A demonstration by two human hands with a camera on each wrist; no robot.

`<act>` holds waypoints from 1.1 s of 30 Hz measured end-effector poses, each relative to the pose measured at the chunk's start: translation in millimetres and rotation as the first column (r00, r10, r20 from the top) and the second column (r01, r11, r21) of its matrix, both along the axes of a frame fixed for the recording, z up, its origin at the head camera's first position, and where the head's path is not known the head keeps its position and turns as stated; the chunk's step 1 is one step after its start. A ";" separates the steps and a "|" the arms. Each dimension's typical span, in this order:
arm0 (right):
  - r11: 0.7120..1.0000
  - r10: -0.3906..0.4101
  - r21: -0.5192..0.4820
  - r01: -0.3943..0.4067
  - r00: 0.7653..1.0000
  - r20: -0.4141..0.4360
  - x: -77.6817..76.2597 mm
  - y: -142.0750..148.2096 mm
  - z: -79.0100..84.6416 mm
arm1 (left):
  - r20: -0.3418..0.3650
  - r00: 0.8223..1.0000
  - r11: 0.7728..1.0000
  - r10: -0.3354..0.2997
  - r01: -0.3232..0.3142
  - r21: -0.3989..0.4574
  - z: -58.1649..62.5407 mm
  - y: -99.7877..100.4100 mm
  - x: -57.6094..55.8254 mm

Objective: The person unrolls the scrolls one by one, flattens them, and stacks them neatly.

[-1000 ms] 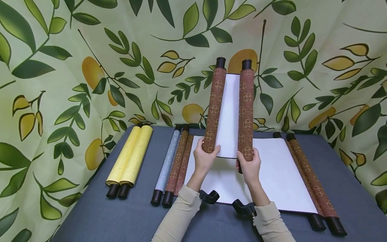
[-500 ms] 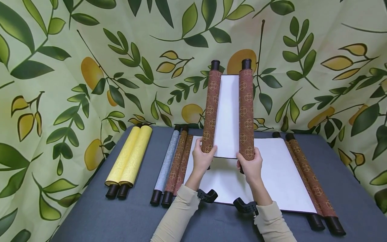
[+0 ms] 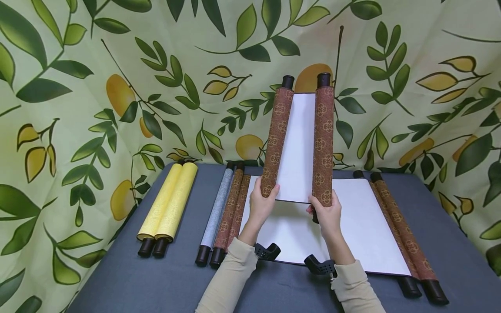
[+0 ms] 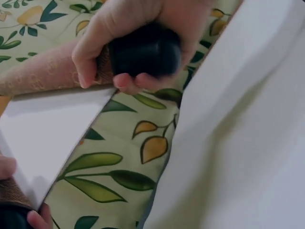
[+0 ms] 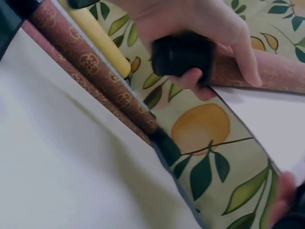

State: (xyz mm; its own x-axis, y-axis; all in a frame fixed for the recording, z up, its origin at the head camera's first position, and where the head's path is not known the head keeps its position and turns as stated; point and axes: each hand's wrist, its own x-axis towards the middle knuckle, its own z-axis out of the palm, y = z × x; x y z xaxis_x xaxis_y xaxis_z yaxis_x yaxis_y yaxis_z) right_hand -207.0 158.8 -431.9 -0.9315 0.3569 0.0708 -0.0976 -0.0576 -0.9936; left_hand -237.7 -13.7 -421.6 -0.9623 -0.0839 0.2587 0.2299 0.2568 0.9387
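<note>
Both hands hold up a partly unrolled scroll, its white paper [image 3: 296, 148] showing between two brown patterned rolls with black end knobs. My left hand [image 3: 261, 208] grips the lower end of the left roll [image 3: 277, 141]; in the left wrist view its fingers curl round the black knob [image 4: 145, 52]. Around the lower end of the right roll [image 3: 323, 143] my right hand [image 3: 328, 214] is wrapped, with the black knob [image 5: 183, 56] in its fingers in the right wrist view. The raised scroll tilts away above a larger open scroll [image 3: 364, 226] lying on the table.
The open scroll's brown rolls lie at its left [image 3: 237, 204] and right [image 3: 403, 226]. Beside the left one is a grey-blue scroll [image 3: 216, 208]. Two yellow rolls [image 3: 176, 200] lie farther left on the blue-grey tablecloth [image 3: 117, 278]. A leaf-patterned cloth [image 3: 164, 108] hangs behind.
The gap between the two held rolls widened a little, then narrowed slightly. The right roll has shifted slightly right and up. Both hands keep their grip; the things on the table have not moved.
</note>
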 end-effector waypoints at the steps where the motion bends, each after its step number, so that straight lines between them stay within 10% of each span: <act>1: 1.000 0.009 0.003 -0.009 1.000 0.004 0.1 1.1 0.2 | -0.014 1.000 1.000 0.015 -0.015 0.013 -1.0 0.3 -0.8; 10: 0.999 0.044 0.031 -0.045 0.998 0.056 1.2 5.9 6.2 | -0.074 0.995 0.993 0.068 -0.060 0.103 -5.4 3.0 -3.4; 23: 0.989 -0.138 0.029 0.146 0.969 -0.203 1.2 -4.1 1.1 | -0.108 0.971 0.971 0.213 -0.198 0.134 -6.9 6.5 -1.2; 33: 0.967 -0.246 0.013 0.254 0.947 -0.208 8.7 -11.3 11.6 | -0.189 0.951 0.964 0.245 -0.220 0.147 -5.7 10.0 0.3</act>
